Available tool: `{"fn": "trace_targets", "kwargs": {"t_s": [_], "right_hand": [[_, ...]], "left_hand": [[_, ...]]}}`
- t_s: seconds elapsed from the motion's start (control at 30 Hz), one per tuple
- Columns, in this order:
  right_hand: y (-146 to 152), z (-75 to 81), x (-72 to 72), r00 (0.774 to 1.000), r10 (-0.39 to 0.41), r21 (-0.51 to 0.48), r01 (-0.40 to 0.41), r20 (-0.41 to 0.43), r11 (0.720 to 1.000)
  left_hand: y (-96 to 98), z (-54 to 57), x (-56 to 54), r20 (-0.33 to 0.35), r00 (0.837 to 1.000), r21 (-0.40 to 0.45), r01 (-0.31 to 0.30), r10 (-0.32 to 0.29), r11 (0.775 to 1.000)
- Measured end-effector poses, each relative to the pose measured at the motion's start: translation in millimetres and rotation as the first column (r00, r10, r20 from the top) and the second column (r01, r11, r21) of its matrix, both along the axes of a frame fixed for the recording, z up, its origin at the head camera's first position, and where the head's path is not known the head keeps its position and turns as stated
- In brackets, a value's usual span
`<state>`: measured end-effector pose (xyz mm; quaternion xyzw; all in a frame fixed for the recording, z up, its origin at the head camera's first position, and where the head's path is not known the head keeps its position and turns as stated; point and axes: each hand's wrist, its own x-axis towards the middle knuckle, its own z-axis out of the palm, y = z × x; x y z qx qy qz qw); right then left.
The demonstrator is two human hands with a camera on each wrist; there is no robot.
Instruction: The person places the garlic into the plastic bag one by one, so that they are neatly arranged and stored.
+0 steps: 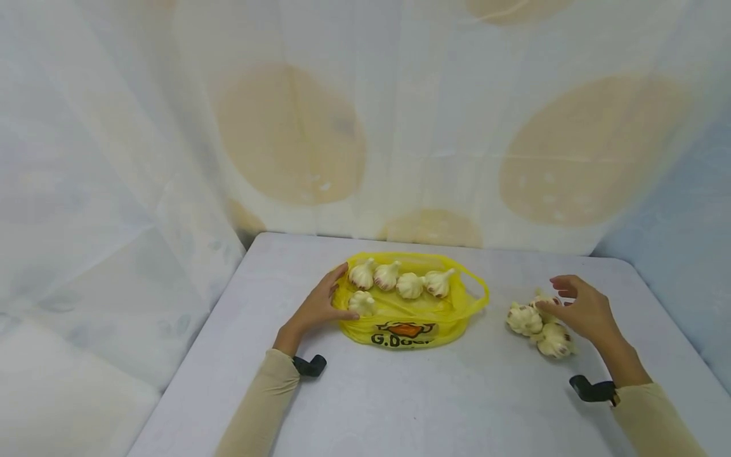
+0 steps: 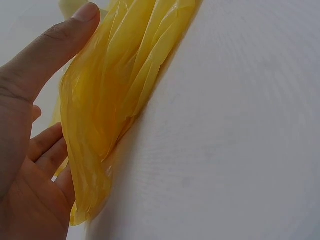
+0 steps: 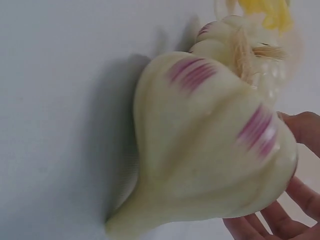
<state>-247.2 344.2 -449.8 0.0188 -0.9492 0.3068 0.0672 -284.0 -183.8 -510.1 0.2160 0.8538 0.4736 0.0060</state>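
Note:
A yellow plastic bag (image 1: pixel 402 334) with dark printed letters lies spread with its mouth upward, and several white garlic bulbs (image 1: pixel 386 275) sit inside. My left hand (image 1: pixel 316 306) is at the bag's left end, thumb along the front side and fingers toward the back rim. In the left wrist view the thumb and fingers stand spread about the crumpled plastic (image 2: pixel 100 105). To the right, three garlic bulbs (image 1: pixel 554 341) lie clustered on the table. Over them is my right hand (image 1: pixel 591 311), thumb and fingers apart. A purple-streaked bulb (image 3: pixel 210 145) fills the right wrist view, with fingertips behind it.
A white cloth covers the table (image 1: pixel 411 406). The bag's handle loop (image 1: pixel 481 295) sticks out toward the right-hand bulbs. Behind the table hangs a pale curtain (image 1: pixel 434 127) with large tan spots. Black wrist cameras (image 1: pixel 310 365) are strapped on both wrists.

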Motion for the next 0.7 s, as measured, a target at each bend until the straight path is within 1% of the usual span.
{"fn": "trace_targets", "kwargs": {"t_s": [0.13, 0.33, 0.57, 0.7], "right_hand": [[3, -6.3, 0.2, 0.999, -0.01, -0.002, 0.01, 0.03, 1.0], [5, -10.9, 0.2, 0.996, -0.034, -0.013, 0.035, 0.086, 0.999], [8, -16.9, -1.9, 0.984, -0.068, -0.004, 0.07, 0.166, 0.998], [9, -19.6, -1.8, 0.975, -0.077, 0.001, 0.079, 0.209, 0.997]], "left_hand": [[-1.2, -2.2, -1.7, 0.002, 1.0, 0.005, 0.005, -0.005, 1.0], [-1.5, -3.2, -2.5, -0.006, 1.0, 0.001, 0.006, -0.006, 1.0], [-1.6, -2.7, -2.5, 0.001, 1.0, -0.003, 0.001, -0.001, 1.0], [-1.5, -3.1, -2.2, 0.001, 1.0, 0.014, 0.006, -0.006, 1.0]]}}
